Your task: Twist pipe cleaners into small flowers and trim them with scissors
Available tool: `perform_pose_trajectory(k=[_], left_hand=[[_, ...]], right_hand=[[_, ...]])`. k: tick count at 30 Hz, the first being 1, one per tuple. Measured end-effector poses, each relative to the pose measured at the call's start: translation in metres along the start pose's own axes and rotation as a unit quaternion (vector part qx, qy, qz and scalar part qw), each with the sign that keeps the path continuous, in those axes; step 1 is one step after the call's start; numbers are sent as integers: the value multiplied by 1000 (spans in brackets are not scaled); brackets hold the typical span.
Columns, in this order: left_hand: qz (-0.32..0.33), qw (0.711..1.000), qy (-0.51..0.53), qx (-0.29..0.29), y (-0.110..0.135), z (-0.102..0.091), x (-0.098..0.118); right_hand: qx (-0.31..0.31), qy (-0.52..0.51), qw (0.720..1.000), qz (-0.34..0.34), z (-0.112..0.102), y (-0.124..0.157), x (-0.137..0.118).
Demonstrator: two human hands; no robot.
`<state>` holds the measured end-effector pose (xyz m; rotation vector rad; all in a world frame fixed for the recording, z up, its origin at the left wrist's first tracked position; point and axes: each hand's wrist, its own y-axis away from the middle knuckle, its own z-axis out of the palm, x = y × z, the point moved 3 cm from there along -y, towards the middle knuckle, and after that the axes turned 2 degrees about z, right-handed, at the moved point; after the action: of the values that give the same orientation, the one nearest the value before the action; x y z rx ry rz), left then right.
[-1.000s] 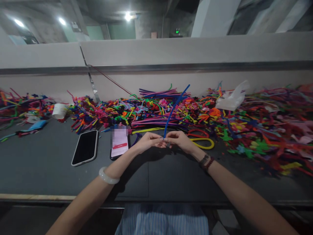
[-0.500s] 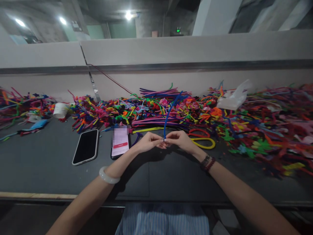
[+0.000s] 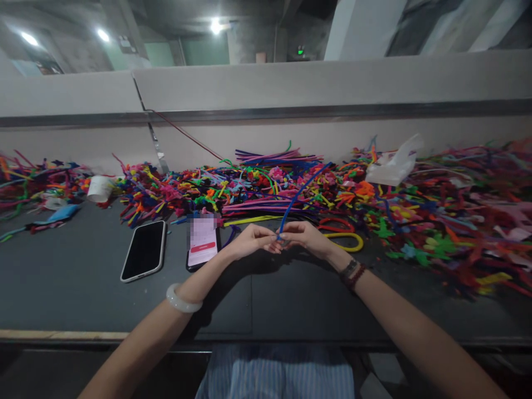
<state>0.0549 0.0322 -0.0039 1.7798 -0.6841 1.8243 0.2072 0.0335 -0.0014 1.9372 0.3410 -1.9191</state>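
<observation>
My left hand and my right hand meet fingertip to fingertip over the dark table, both pinched closed on the lower end of a blue pipe cleaner. The cleaner rises from the pinch and leans away to the right over the heap of coloured pipe cleaners. A pale bangle sits on my left wrist and dark bead bracelets on my right wrist.
A black phone lies face up left of my hands, beside a second phone with a lit pink screen. A yellow loop lies by my right hand. A white cup and a white plastic bag rest among the heap below the back wall.
The free upper end of the blue pipe cleaner has swung down and to the right, from nearly upright to a low lean. Both hands stay pinched in the same place.
</observation>
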Motion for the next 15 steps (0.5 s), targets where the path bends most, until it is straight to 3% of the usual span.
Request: perform_pose_trajectory(k=[7,15], left_hand=[[4,999,-31,26,-1,0,-2],[0,999,-19,30,-2,-1,1]], right_hand=[[71,-1,997,-19,-2,-4,3],[79,-22,997,6,-2,-3,5]])
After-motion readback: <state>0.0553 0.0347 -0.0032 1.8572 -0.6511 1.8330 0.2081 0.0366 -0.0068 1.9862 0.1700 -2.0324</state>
